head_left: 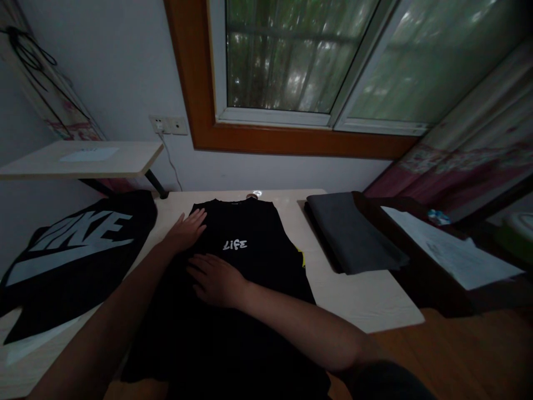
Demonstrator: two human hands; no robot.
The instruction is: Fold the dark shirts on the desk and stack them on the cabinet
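A black sleeveless shirt (266,266) with small white lettering lies spread on the pale table (358,300), its neckline toward the wall. My left hand (186,229) rests flat near the shirt's upper left shoulder, fingers stretched out. Lower and closer to the middle, my right hand (216,280) lies on the fabric with its fingers extended. Neither hand grips anything. A bit of yellow (301,258) shows at the shirt's right edge. The lower part of the shirt is dark and partly hidden by my right arm.
To the left, a black garment (83,244) with large grey lettering lies under a raised shelf (83,158). Folded dark grey cloth (353,233) sits on the table's right side. Beyond it is a dark surface with papers (449,247). A window (300,61) and power outlets (169,125) are behind.
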